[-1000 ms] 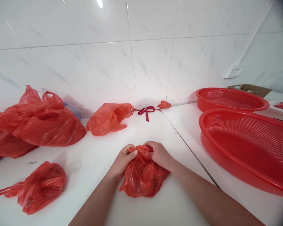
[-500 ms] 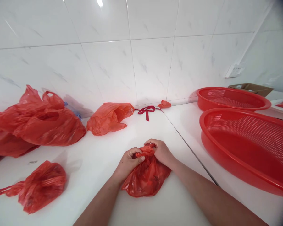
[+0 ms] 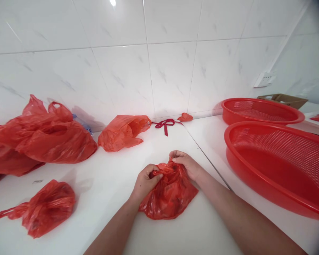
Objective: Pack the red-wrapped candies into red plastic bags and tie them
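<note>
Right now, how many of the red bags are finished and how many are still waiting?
One small tied bag lies knotted at the near left, so that looks done. The left hand and right hand grip the top of the bag in hand, its mouth not yet closed. The loose bags and an open one near the wall seem left.

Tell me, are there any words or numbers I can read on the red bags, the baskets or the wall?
No words, numbers or signs can be read here.
The red bag held by the left hand and right hand: dark blotches show inside, too blurred to tell if they are print.
The red baskets: plain.
The wall socket: too small to read.
</note>
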A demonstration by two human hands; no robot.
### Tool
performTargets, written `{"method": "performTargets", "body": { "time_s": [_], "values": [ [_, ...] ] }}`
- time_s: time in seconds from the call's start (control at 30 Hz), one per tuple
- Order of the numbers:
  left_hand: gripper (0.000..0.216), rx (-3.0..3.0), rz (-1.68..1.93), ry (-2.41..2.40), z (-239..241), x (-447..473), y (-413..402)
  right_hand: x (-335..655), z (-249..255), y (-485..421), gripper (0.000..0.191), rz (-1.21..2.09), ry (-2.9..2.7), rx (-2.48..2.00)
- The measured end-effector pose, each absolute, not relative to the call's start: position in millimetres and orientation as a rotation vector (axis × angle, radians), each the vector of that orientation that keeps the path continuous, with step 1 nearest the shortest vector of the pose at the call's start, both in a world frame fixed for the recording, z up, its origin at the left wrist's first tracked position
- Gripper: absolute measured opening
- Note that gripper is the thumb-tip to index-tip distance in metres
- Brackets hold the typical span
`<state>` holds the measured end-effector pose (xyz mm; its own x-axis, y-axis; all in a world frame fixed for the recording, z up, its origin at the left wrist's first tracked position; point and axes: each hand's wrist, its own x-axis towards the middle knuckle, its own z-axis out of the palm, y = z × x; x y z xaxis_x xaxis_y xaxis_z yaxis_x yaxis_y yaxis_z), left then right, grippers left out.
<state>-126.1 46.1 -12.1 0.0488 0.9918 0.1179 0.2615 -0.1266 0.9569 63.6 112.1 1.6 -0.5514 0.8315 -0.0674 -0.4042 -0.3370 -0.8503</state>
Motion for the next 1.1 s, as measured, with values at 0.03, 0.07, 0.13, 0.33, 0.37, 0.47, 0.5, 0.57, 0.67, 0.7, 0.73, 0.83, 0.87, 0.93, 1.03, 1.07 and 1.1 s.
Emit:
{"method": "performTargets", "body": {
  "time_s": [0.03,0.07,0.13,0.33,0.37,0.47,0.5,0.57,0.67,0.7,0.73,0.83,0.87,0.93,1.03,1.07,1.1],
  "values": [
    [0.009,1.552,1.142,1.328,-11,-126,46,64,1,114,0.023,1.932,-1.057,-0.666],
    [0.007,1.593,1.156,1.342,-9,-126,46,65,0,116,0.023,1.878,-1.068,-0.694],
    [0.005,1.684,1.199,1.38,-6,-126,45,68,-3,122,0.019,1.659,-1.158,-0.826],
    [0.011,1.998,1.277,1.408,2,-116,34,86,-15,149,0.015,0.7,-1.496,-1.343],
    [0.014,2.068,1.278,1.359,3,-112,30,89,-16,153,0.017,0.638,-1.495,-1.381],
    [0.022,2.247,1.292,1.17,4,-98,20,99,-19,163,0.021,0.542,-1.468,-1.467],
    [0.025,2.3,1.299,1.111,5,-94,17,102,-19,165,0.021,0.53,-1.457,-1.488],
    [0.028,2.411,1.303,1.015,5,-86,12,107,-19,167,0.023,0.523,-1.436,-1.529],
    [0.029,2.562,1.282,0.928,7,-81,7,110,-18,166,0.024,0.545,-1.408,-1.578],
    [0.028,2.603,1.277,0.909,7,-80,5,110,-18,166,0.024,0.55,-1.407,-1.584],
    [0.026,2.637,1.274,0.897,7,-80,4,109,-18,165,0.024,0.552,-1.409,-1.585],
    [0.024,2.691,1.307,0.893,7,-83,1,108,-20,165,0.023,0.557,-1.44,-1.569],
    [0.023,2.691,1.33,0.91,7,-84,-1,108,-21,165,0.023,0.563,-1.455,-1.549],
    [0.017,2.673,1.358,0.982,8,-85,-4,108,-23,166,0.023,0.577,-1.483,-1.483],
    [0.033,2.637,1.327,1.109,9,-83,-6,111,-24,166,0.028,0.601,-1.552,-1.401],
    [0.055,2.63,1.311,1.123,8,-82,-5,111,-25,166,0.03,0.614,-1.61,-1.393],
    [0.074,2.623,1.298,1.119,7,-81,-3,112,-25,166,0.031,0.619,-1.675,-1.418]
  ]
}}
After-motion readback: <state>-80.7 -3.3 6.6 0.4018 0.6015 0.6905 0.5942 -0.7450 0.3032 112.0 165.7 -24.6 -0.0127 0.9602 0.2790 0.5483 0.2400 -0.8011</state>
